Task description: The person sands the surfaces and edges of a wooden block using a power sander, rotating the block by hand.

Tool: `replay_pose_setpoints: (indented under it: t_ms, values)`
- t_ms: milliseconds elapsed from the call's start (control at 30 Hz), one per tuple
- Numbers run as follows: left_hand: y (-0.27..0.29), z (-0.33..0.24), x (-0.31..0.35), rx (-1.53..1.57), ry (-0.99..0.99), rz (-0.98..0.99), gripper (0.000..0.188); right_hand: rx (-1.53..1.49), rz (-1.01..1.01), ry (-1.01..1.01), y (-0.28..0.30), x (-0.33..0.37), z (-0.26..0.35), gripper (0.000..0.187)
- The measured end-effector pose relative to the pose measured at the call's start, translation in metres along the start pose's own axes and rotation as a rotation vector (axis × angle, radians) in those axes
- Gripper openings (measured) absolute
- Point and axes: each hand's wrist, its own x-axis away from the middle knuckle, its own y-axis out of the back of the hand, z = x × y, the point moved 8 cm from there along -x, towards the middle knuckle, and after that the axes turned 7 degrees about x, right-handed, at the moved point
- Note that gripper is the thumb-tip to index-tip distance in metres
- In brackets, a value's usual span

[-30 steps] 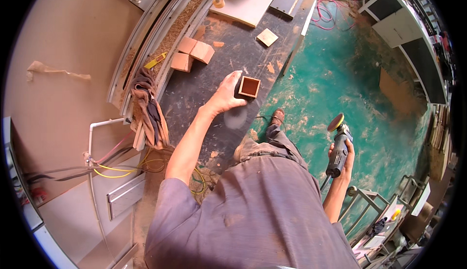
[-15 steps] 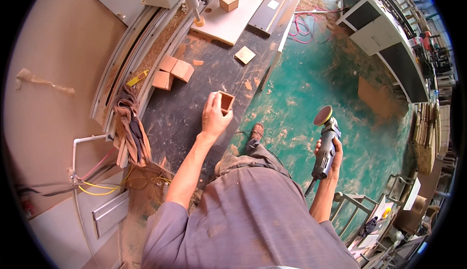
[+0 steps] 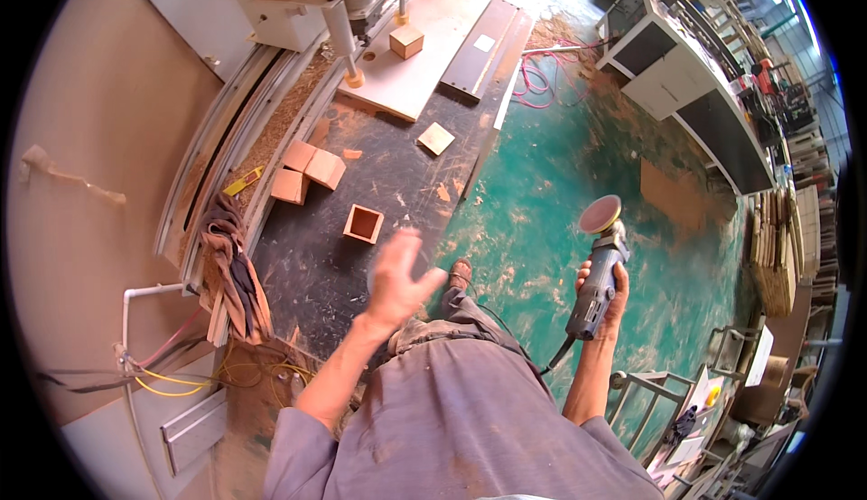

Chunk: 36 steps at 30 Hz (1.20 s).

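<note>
My left hand (image 3: 399,276) is empty, thumb spread from the fingers and a little blurred, just right of a small open wooden box (image 3: 363,224). That box sits on the dark worktable (image 3: 307,274), its hollow side facing up. In my right hand (image 3: 607,297) is a grey angle grinder (image 3: 591,294), gripped round its body out over the green floor. A round sanding disc (image 3: 601,214) is fitted at its top end, and its cord hangs from the lower end. Farther left on the table, several wooden blocks (image 3: 307,168) stand grouped together.
A square wooden piece (image 3: 436,139) lies on the table. Beyond it, a wooden cube (image 3: 406,41) rests on a pale board (image 3: 433,12) beneath a machine with posts (image 3: 341,44). A brown cloth (image 3: 233,247) hangs at the table's left edge. White-and-black cabinets (image 3: 673,66) stand far right.
My left hand has let go of the wooden box, leaving it on the table, and has drawn back toward me with its fingers apart. My right hand still holds the grinder.
</note>
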Motion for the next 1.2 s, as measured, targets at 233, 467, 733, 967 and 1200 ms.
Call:
replay_pose_setpoints:
  t_ms: [233, 467, 733, 967, 1200]
  values:
    - [-0.099, -0.097, 0.019, 0.478, -0.145, 0.596, 0.08, 0.079, 0.093, 0.155, -0.086, -0.012, 0.021, 0.063]
    - [-0.094, -0.116, 0.008, 0.421, -0.313, 0.482, 0.071, 0.045, 0.192, 0.072, -0.116, -0.006, 0.002, 0.065]
    - [-0.018, -0.04, -0.16, -0.047, -0.125, 0.014, 0.057, -0.168, 0.159, 0.036, -0.071, -0.031, 0.028, 0.065]
    - [-0.002, 0.063, -0.354, -0.581, -0.27, -0.12, 0.067, -0.284, -0.001, -0.031, 0.033, -0.1, 0.064, 0.066]
    - [-0.007, 0.111, -0.479, -0.69, -0.04, -0.097, 0.067, -0.27, -0.22, -0.051, 0.114, -0.141, 0.111, 0.063]
